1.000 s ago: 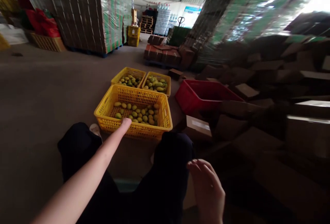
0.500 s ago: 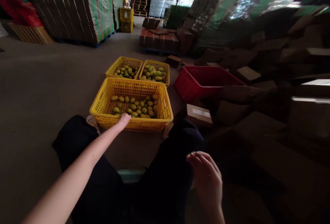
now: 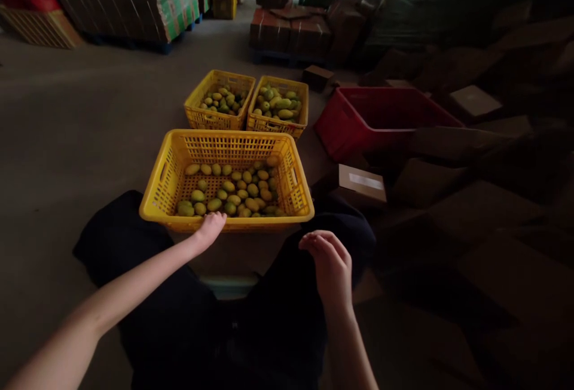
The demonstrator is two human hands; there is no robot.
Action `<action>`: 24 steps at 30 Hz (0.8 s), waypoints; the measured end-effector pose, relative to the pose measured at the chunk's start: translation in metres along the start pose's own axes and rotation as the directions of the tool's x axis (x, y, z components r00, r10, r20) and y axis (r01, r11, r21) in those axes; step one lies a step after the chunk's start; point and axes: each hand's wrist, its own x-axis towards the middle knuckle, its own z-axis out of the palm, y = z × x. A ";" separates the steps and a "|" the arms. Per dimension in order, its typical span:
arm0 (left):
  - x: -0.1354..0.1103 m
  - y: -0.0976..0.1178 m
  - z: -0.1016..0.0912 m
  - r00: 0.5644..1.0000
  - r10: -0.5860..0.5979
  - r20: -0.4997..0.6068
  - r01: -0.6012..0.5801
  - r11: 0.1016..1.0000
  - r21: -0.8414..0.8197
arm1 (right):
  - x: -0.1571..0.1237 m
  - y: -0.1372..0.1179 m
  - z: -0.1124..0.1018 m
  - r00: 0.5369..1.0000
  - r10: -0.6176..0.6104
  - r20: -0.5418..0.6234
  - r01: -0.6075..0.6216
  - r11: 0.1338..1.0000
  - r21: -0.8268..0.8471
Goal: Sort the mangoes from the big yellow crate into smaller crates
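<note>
A large yellow crate stands on the floor between my knees, its bottom covered with several green-yellow mangoes. My left hand is curled over the crate's near rim and grips it. My right hand hovers over my right knee with its fingers loosely spread and nothing in it. My legs in dark trousers frame the near side of the crate.
Two smaller yellow crates of mangoes stand just behind the big one. A red crate sits to the right, beside a heap of cardboard boxes. Wrapped pallets rise at the back left.
The big crate has come closer to me, drawn by my left hand on its rim. My right hand has moved left and forward. The view has tilted down.
</note>
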 end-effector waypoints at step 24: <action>0.014 -0.091 0.012 0.976 -0.105 0.190 0.149 0.960 -0.237 | 0.297 0.233 0.118 0.807 0.544 0.232 0.450 -0.310 -0.838</action>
